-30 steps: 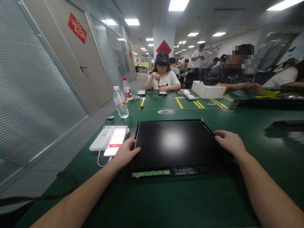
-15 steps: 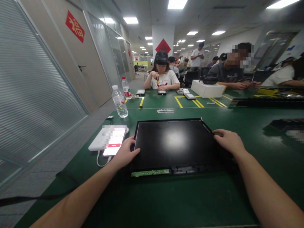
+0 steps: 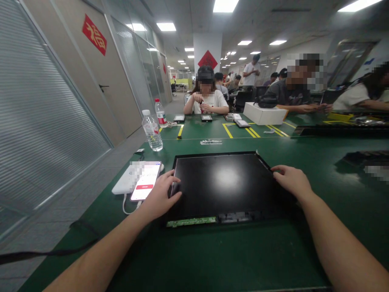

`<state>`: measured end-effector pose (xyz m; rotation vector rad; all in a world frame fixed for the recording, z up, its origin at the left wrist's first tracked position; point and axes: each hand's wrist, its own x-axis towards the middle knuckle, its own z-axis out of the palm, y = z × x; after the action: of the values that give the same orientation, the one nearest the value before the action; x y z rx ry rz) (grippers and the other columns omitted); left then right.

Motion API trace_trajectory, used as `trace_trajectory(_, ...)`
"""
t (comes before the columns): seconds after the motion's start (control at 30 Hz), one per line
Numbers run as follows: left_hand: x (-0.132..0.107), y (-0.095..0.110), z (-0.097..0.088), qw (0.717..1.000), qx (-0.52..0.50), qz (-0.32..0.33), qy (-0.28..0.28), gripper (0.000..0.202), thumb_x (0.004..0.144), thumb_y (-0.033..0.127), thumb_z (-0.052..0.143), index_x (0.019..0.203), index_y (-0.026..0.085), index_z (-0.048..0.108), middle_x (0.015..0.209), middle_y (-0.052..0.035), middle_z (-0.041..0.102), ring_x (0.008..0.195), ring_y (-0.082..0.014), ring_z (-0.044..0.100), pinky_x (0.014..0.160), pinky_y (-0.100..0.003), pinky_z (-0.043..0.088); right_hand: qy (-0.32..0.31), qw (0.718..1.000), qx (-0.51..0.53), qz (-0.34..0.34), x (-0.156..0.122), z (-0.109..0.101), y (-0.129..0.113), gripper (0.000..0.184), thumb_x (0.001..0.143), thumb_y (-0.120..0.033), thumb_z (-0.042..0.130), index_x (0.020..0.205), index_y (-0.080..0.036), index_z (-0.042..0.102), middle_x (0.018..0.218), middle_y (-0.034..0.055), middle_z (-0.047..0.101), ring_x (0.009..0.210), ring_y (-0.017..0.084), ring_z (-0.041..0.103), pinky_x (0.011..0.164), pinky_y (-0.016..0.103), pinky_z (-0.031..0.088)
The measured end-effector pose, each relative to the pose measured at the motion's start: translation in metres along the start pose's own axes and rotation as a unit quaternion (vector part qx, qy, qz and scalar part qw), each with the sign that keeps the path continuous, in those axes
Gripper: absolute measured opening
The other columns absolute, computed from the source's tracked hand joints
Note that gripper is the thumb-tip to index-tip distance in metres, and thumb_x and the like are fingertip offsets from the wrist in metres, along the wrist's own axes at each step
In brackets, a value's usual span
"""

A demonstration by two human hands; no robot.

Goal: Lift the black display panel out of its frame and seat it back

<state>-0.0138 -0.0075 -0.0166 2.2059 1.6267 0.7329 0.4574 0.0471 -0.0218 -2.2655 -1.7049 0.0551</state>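
A black display panel (image 3: 212,190) in a thin black frame lies on the green table. A strip of green circuit board (image 3: 191,222) shows along its near edge, at the left. My left hand (image 3: 161,192) is at the panel's left edge, its thumb and fingers apart and reaching over the rim. At the upper right edge, my right hand (image 3: 291,180) has thumb and forefinger on the frame; its other fingers are partly hidden behind the hand.
Left of the panel are a lit phone (image 3: 146,180), a white box-shaped device (image 3: 121,182) with a cable, and a water bottle (image 3: 152,132). White strips (image 3: 211,142) lie beyond it. Across the table a co-worker (image 3: 206,97) handles small parts near a white box (image 3: 264,113).
My left hand has shifted slightly right and its fingers have spread over the panel's left rim. My right hand stays at the right edge. The panel barely differs.
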Motion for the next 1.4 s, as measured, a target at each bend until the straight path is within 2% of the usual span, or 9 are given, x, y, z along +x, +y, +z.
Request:
trace_trajectory(0.13,-0.004,0.005,-0.005,0.996,0.004,0.045,-0.077,0.037,0.08,0.04,0.072,0.115,0.025,0.071,0.153,-0.0143,0.052,0.142,-0.038,0.045,0.115,-0.058,0.037,0.009,1.0,-0.003,0.001,-0.001,-0.001,-0.001,0.037,0.08,-0.032,0.054,0.106,-0.026,0.081,0.089,0.0059,0.077,0.08,0.024,0.068,0.064,0.031,0.047)
trace_trajectory(0.3,-0.009,0.008,-0.008,0.988,-0.018,0.043,-0.144,0.056,0.077,0.046,0.078,0.131,0.03,0.068,0.16,-0.0117,0.045,0.145,-0.0388,0.043,0.115,-0.057,0.038,0.012,1.0,0.001,-0.001,-0.002,0.0,-0.001,0.037,0.081,-0.031,0.054,0.106,-0.027,0.081,0.087,0.0048,0.076,0.078,0.023,0.068,0.063,0.03,0.046)
trace_trajectory(0.4,-0.009,0.009,-0.012,0.983,-0.026,0.053,-0.176,0.062,0.076,0.045,0.079,0.136,0.033,0.065,0.163,-0.0096,0.04,0.148,-0.0376,0.038,0.117,-0.057,0.037,0.005,1.0,0.004,0.003,-0.002,0.0,-0.001,0.038,0.082,-0.032,0.052,0.108,-0.026,0.08,0.09,0.0051,0.076,0.08,0.024,0.068,0.064,0.032,0.046)
trace_trajectory(0.6,-0.008,0.006,-0.021,0.973,-0.031,0.073,-0.217,0.061,0.077,0.037,0.079,0.137,0.036,0.064,0.164,-0.0079,0.038,0.15,-0.0356,0.035,0.118,-0.056,0.034,-0.003,1.0,0.003,0.005,-0.001,-0.001,0.0,0.039,0.082,-0.032,0.053,0.109,-0.025,0.08,0.093,0.0058,0.076,0.082,0.024,0.068,0.066,0.032,0.046)
trace_trajectory(0.77,-0.008,0.007,-0.022,0.971,-0.034,0.091,-0.217,0.057,0.078,0.032,0.079,0.134,0.036,0.066,0.163,-0.0079,0.041,0.148,-0.036,0.037,0.117,-0.056,0.036,-0.007,1.0,0.005,0.009,-0.001,-0.002,-0.001,0.038,0.082,-0.032,0.053,0.109,-0.025,0.08,0.093,0.0057,0.076,0.082,0.024,0.067,0.066,0.032,0.046)
trace_trajectory(0.93,-0.01,0.009,-0.022,0.966,-0.022,0.112,-0.231,0.056,0.083,0.027,0.075,0.137,0.035,0.063,0.169,-0.008,0.028,0.15,-0.0367,0.034,0.116,-0.056,0.037,0.001,1.0,0.002,0.006,-0.001,0.0,0.0,0.039,0.082,-0.032,0.053,0.109,-0.025,0.08,0.092,0.006,0.077,0.081,0.024,0.068,0.066,0.031,0.046)
trace_trajectory(1.07,-0.011,0.008,-0.021,0.961,-0.018,0.144,-0.236,0.056,0.084,0.018,0.072,0.137,0.033,0.061,0.169,-0.009,0.027,0.15,-0.0366,0.034,0.116,-0.056,0.037,0.015,1.0,0.002,-0.001,-0.001,0.002,0.002,0.038,0.081,-0.031,0.054,0.107,-0.025,0.08,0.091,0.0055,0.076,0.081,0.023,0.068,0.065,0.03,0.046)
trace_trajectory(1.4,-0.012,0.011,-0.021,0.958,-0.011,0.15,-0.243,0.053,0.087,0.015,0.066,0.137,0.032,0.061,0.169,-0.0103,0.026,0.15,-0.0365,0.035,0.116,-0.055,0.036,0.001,1.0,0.005,0.007,-0.001,0.0,0.0,0.038,0.081,-0.031,0.054,0.109,-0.026,0.08,0.091,0.0049,0.076,0.078,0.022,0.066,0.065,0.031,0.045)
